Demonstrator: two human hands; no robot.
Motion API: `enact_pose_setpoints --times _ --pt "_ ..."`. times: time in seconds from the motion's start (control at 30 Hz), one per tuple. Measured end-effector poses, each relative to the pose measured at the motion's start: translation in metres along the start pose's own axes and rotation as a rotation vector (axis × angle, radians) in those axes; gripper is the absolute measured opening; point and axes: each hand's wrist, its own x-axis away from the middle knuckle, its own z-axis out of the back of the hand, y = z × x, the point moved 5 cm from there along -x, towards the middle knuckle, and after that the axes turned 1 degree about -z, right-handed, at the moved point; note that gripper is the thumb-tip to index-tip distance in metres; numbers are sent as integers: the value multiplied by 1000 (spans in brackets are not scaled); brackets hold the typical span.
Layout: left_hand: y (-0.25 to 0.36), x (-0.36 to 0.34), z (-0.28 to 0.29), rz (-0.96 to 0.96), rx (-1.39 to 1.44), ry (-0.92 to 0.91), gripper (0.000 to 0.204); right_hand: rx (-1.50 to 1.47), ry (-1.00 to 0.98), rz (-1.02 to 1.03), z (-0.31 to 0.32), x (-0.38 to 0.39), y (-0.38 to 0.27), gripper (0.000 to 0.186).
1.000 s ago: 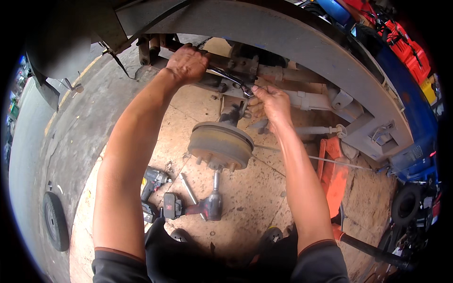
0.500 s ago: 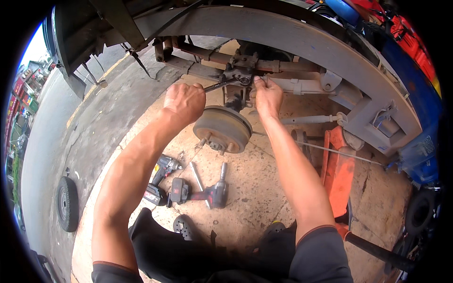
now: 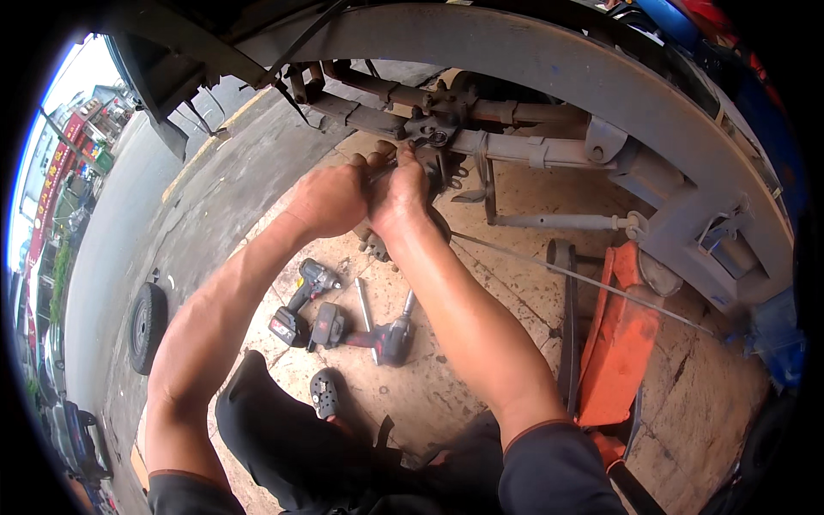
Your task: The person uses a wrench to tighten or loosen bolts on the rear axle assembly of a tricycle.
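Observation:
My left hand is closed, curled round what looks like the dark wrench seen a moment ago; its shaft is almost wholly hidden between my hands. Tight against it, my right hand is curled with the thumb up, and what its fingers hold is hidden. Just beyond my fingers is a dark metal clamp plate with bolts, set on the leaf spring of a vehicle axle. Only an edge of the brake drum shows behind my right wrist.
Two cordless impact wrenches and a metal bar lie on the floor below my arms. An orange jack stands at the right under the grey chassis beam. A loose tyre is at the left.
My right hand has left the bolt area and come left against my left hand. The wrench's ring end has come off the clamp plate. The view has shifted slightly.

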Motion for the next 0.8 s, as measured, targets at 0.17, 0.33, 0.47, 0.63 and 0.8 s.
enact_pose_setpoints --times 0.17,0.33,0.47,0.63,0.8 --pt "-24 18 -12 223 952 -401 19 245 53 -113 -8 28 -11 34" --pt "11 38 -38 527 1614 -271 16 396 73 -238 -12 40 -31 26" --pt "88 44 -60 657 1832 -102 18 609 75 -384 -2 60 -81 22" --pt "181 -7 -72 585 2070 457 10 1167 -28 -618 -19 50 -147 26" --pt "206 -22 -94 422 2199 464 18 1411 -12 -503 -19 48 -167 28"
